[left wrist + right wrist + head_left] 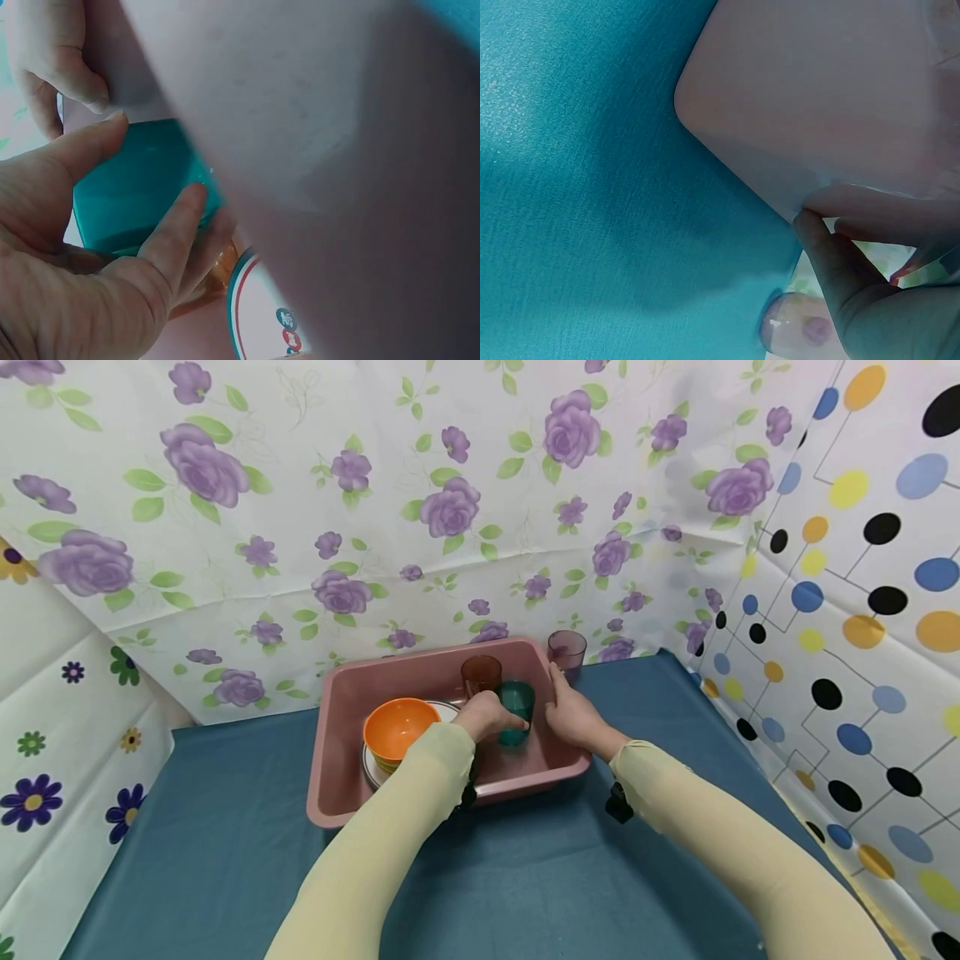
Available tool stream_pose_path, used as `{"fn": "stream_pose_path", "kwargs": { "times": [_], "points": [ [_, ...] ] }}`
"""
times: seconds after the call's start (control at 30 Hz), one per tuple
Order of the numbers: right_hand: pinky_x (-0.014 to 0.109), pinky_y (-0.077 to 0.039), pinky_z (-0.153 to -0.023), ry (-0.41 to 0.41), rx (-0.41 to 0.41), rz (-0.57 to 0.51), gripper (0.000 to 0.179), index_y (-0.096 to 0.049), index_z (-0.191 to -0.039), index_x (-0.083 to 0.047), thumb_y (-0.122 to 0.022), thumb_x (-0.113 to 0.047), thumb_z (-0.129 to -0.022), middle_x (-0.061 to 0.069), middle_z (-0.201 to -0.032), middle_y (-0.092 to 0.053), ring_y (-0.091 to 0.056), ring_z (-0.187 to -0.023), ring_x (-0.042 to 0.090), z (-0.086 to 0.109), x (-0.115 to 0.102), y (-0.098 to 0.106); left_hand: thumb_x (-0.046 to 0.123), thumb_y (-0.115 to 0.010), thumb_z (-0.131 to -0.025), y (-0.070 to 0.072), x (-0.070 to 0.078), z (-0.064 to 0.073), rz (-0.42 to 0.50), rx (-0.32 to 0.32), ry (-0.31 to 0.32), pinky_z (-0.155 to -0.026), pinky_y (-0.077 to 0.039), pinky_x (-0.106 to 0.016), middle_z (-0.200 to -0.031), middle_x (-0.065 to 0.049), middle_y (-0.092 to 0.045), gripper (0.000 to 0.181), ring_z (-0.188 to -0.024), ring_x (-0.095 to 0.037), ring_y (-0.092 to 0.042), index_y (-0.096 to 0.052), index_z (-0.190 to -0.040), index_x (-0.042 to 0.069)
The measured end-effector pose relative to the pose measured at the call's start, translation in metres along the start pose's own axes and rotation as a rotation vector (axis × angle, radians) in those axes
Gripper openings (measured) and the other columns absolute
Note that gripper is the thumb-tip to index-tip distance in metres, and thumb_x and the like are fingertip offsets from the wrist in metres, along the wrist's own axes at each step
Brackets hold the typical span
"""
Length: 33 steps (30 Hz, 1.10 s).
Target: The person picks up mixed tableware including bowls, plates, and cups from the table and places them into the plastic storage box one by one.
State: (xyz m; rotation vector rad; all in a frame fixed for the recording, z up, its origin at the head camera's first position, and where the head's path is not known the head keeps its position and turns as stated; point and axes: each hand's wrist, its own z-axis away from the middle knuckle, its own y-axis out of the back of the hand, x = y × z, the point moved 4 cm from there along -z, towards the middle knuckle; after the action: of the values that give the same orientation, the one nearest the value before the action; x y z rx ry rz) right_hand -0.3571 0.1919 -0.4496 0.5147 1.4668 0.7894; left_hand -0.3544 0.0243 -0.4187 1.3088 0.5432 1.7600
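Observation:
My left hand (487, 716) reaches over a pink plastic basin (435, 653) and holds a teal see-through cup (517, 696) standing at its right end. In the left wrist view, the thumb lies on one side of the cup (139, 187) and the fingers on the other. With my right hand (576, 714) I grip the basin's right rim, thumb and fingers on either side of the wall in the right wrist view. A brown see-through cup (480, 673) stands behind the teal one. On the left inside, an orange bowl (401, 728) tops a stack over white plates (447, 710).
Outside the basin's back right corner stands a purple see-through cup (567, 650), close to the flowered wall sheet (450, 568). A blue cloth (225, 827) covers the table. A dotted sheet (862, 677) bounds the right side.

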Motion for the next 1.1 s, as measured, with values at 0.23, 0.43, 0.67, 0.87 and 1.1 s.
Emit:
{"fn": "stream_pose_path", "kwargs": {
  "times": [0.23, 0.43, 0.67, 0.87, 1.1],
  "points": [
    [0.048, -0.05, -0.089, 0.006, 0.004, 0.005, 0.075, 0.004, -0.165, -0.013, -0.042, -0.01, -0.106, 0.023, -0.162, -0.031, -0.062, -0.117, 0.037, 0.0, -0.001, -0.001, 0.025, -0.08, -0.092, -0.004, -0.001, -0.002, 0.115, -0.047, 0.031, -0.083, -0.059, -0.036, -0.111, -0.014, -0.062, 0.048, -0.092, -0.029, -0.073, -0.061, -0.124, -0.004],
    [0.045, -0.049, -0.081, 0.013, -0.004, 0.005, 0.075, 0.005, -0.165, -0.013, -0.04, -0.011, -0.106, 0.025, -0.16, -0.034, -0.065, -0.106, 0.036, 0.0, -0.003, -0.001, 0.027, -0.079, -0.091, 0.0, 0.001, 0.002, -0.03, 0.013, -0.044, -0.083, -0.056, -0.034, -0.098, -0.01, -0.065, 0.035, -0.087, -0.025, -0.067, -0.069, -0.107, -0.002],
    [0.051, -0.048, -0.096, 0.011, 0.001, -0.003, 0.075, 0.004, -0.165, -0.013, -0.042, -0.011, -0.106, 0.02, -0.166, -0.022, -0.053, -0.131, 0.039, -0.001, -0.003, -0.001, 0.022, -0.078, -0.092, 0.003, 0.0, 0.006, 0.007, -0.008, -0.066, -0.088, -0.055, -0.038, -0.091, -0.01, -0.063, 0.032, -0.097, -0.032, -0.07, -0.068, -0.109, -0.003],
    [0.052, -0.048, -0.098, 0.017, 0.006, -0.007, 0.075, 0.004, -0.165, -0.012, -0.042, -0.011, -0.105, 0.021, -0.166, -0.023, -0.051, -0.133, 0.039, -0.001, -0.002, 0.0, 0.021, -0.076, -0.091, 0.01, 0.003, 0.01, -0.003, -0.037, -0.075, -0.079, -0.055, -0.034, -0.093, -0.01, -0.063, 0.027, -0.089, -0.029, -0.069, -0.066, -0.105, -0.001],
    [0.051, -0.05, -0.094, 0.021, 0.007, 0.0, 0.076, 0.005, -0.165, -0.011, -0.042, -0.01, -0.105, 0.026, -0.159, -0.035, -0.057, -0.125, 0.039, 0.001, 0.0, 0.0, 0.025, -0.064, -0.097, 0.024, 0.014, 0.022, -0.195, -0.054, -0.156, -0.071, -0.047, -0.03, -0.087, -0.008, -0.057, 0.022, -0.077, -0.021, -0.056, -0.064, -0.093, 0.002]
  ]
}}
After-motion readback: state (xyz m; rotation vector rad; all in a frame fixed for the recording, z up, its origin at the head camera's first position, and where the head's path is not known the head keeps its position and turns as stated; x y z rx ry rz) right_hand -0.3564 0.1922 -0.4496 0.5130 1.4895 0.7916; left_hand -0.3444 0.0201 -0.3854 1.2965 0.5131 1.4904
